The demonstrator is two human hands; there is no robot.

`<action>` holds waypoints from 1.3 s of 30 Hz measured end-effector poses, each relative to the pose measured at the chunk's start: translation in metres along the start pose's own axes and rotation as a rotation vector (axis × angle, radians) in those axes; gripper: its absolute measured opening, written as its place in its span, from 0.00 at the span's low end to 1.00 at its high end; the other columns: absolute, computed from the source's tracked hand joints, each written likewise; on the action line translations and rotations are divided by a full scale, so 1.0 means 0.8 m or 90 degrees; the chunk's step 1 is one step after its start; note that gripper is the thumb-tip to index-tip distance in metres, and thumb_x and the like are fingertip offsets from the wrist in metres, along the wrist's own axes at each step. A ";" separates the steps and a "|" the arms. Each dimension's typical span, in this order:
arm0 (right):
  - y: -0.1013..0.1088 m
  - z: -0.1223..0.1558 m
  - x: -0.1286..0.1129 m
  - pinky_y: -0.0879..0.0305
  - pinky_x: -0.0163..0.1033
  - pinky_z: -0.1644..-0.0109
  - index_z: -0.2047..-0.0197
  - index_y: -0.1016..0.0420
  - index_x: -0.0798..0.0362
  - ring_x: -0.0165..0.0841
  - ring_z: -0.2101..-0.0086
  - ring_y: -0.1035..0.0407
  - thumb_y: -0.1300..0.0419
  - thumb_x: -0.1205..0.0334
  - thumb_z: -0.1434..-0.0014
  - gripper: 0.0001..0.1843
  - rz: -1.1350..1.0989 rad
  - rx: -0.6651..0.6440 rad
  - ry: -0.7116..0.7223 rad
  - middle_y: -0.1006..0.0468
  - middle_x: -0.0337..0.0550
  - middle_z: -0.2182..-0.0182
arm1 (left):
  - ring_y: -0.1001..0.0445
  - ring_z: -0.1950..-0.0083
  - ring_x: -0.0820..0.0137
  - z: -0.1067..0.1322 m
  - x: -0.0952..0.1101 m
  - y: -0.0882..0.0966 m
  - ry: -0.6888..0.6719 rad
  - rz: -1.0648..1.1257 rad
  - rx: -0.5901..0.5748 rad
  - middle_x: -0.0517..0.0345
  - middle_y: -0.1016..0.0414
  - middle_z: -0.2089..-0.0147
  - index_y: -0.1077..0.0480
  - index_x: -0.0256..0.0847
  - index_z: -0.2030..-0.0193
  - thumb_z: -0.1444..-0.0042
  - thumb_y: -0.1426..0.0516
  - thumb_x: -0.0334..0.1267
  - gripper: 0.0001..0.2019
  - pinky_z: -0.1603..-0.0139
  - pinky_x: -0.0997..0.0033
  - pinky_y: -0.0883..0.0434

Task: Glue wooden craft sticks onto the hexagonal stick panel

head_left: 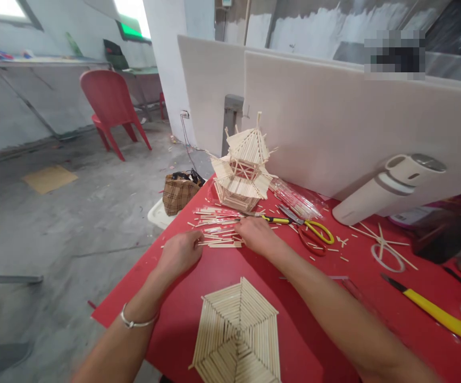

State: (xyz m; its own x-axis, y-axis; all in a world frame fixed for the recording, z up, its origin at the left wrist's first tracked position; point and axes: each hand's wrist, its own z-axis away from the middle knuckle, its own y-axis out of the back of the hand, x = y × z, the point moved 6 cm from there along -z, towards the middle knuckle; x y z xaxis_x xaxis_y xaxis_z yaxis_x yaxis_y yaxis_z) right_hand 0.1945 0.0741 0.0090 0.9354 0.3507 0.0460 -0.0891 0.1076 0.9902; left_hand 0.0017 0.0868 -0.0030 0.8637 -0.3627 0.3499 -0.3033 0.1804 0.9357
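Note:
Short wooden sticks (223,238) lie in a loose pile on the red table. My left hand (180,254), with a bangle at the wrist, is at the pile's left end, its fingers curled inward. At the opposite end rests my right hand (257,235), knuckles up and fingers bent down against the sticks. What either set of fingertips pinches is hidden. Nearer to me lies a flat six-sided panel of sticks (238,332). Beyond the pile stands a pagoda model made of sticks (244,165), with two tiers of roof.
Right of the pile lie yellow-handled scissors (320,231) and red-handled pliers (312,242). A yellow utility knife (433,311), a tilted white thermos (382,191) and a plastic bag of sticks (298,197) are farther right. White boards (334,117) stand behind the table (166,314).

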 end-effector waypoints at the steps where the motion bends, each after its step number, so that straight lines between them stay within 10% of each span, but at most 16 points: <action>1: 0.000 -0.003 0.000 0.35 0.39 0.55 0.55 0.20 0.58 0.40 0.57 0.25 0.46 0.75 0.39 0.15 0.003 -0.005 0.014 0.18 0.56 0.59 | 0.25 0.65 0.63 0.000 -0.001 0.000 0.000 0.002 0.003 0.54 0.19 0.64 0.25 0.43 0.64 0.46 0.48 0.31 0.10 0.71 0.70 0.44; 17: 0.063 0.025 -0.045 0.37 0.36 0.56 0.55 0.27 0.52 0.33 0.59 0.27 0.51 0.63 0.29 0.11 -0.172 0.217 0.023 0.20 0.46 0.59 | 0.32 0.77 0.73 -0.005 0.017 -0.015 -0.057 0.573 0.031 0.59 0.25 0.75 0.23 0.36 0.65 0.46 0.39 0.44 0.12 0.74 0.73 0.33; 23: 0.115 0.075 -0.062 0.30 0.34 0.65 0.57 0.33 0.48 0.30 0.65 0.26 0.47 0.52 0.31 0.10 -0.848 0.408 0.035 0.22 0.39 0.63 | 0.23 0.55 0.66 0.027 0.068 0.043 -0.239 0.716 0.131 0.51 0.20 0.54 0.25 0.40 0.47 0.41 0.37 0.42 0.17 0.53 0.67 0.25; 27: 0.061 0.106 -0.040 0.34 0.31 0.71 0.61 0.28 0.49 0.29 0.68 0.28 0.36 0.49 0.40 0.13 -1.027 0.429 -0.127 0.24 0.36 0.68 | 0.30 0.71 0.73 0.049 0.075 0.051 -0.221 0.554 0.128 0.57 0.24 0.70 0.21 0.39 0.61 0.39 0.39 0.41 0.08 0.69 0.74 0.31; 33: -0.054 0.154 -0.031 0.38 0.32 0.74 0.64 0.19 0.53 0.28 0.76 0.31 0.31 0.41 0.50 0.23 -1.088 0.274 -0.353 0.20 0.41 0.73 | 0.25 0.64 0.69 0.099 0.058 0.013 -0.200 0.359 -0.022 0.53 0.22 0.65 0.21 0.39 0.65 0.35 0.46 0.37 0.13 0.62 0.71 0.30; 39: -0.070 0.161 -0.037 0.39 0.31 0.75 0.65 0.19 0.53 0.26 0.76 0.33 0.28 0.39 0.55 0.26 -1.143 0.259 -0.409 0.19 0.42 0.72 | 0.24 0.65 0.69 0.121 0.028 -0.004 -0.119 0.356 -0.005 0.54 0.21 0.66 0.23 0.38 0.66 0.36 0.45 0.39 0.12 0.62 0.72 0.30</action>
State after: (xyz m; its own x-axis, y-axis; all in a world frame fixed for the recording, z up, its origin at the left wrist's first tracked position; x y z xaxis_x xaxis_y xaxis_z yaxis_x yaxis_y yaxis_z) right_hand 0.2157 -0.0620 -0.0307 -0.1912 -0.2507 -0.9490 0.9402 -0.3243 -0.1038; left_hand -0.0170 -0.0105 0.0063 0.4877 -0.3647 0.7932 -0.6886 0.3978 0.6063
